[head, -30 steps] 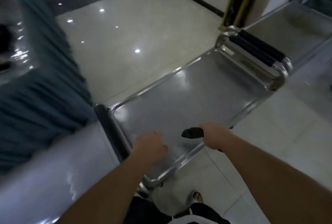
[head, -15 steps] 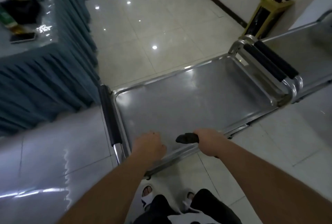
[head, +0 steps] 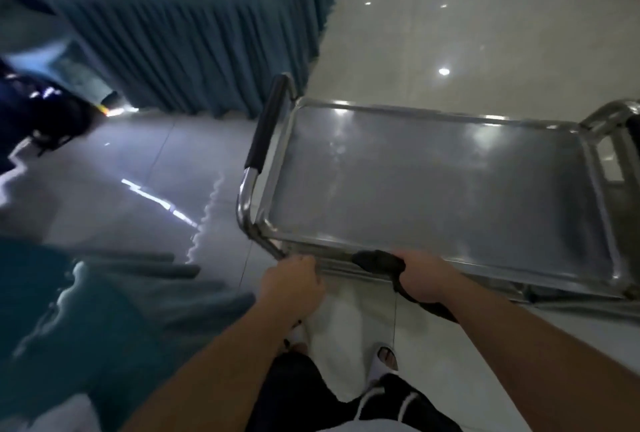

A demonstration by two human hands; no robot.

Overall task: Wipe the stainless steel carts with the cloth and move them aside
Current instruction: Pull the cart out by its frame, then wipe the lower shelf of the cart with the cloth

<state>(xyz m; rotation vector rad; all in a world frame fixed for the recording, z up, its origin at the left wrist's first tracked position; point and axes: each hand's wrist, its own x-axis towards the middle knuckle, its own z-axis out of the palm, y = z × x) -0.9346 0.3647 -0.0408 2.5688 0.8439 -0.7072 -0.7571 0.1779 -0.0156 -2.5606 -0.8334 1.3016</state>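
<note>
Both hands gripped the stainless steel cart (head: 433, 182) near rim: left hand (head: 294, 284) clenched bare, right hand (head: 424, 277) pinning dark cloth (head: 379, 261); wiping seemingly done, moving underway.

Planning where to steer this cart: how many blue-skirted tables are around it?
2. One skirted table stands ahead-left of the cart; another, blurred, sits at near left. More may lie out of view.

This is looking like a hotel banquet hall or restaurant service area: glossy pale floor tiles (head: 485, 33) are reflecting ceiling lights at upper right, a table with a pleated blue skirt (head: 207, 50) is standing at upper left, and a steel serving cart (head: 433, 182) is sitting at centre right.
</note>
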